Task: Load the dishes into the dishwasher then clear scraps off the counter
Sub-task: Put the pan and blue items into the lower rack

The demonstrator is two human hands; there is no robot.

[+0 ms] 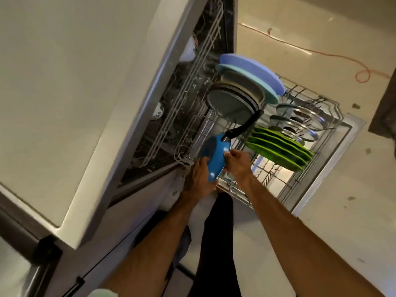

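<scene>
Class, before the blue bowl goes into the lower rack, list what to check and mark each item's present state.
1. Grip on blue bowl: ok, left hand holds it, right hand pinches its rim.
2. Lower rack pulled out: ok.
3. Free slot beneath the bowl: cannot tell, hidden by bowl and hands.
4. Black pan handle clear of bowl: not ok, its tip crowds the bowl's edge.
5. Green plates apart from bowl: ok.

We see a glossy blue bowl (215,159), a coated metal wire rack (240,194), clear glass lids (300,116), shiny green plates (282,148), a matt black pan handle (248,123) and a polished floor (321,28).
</scene>
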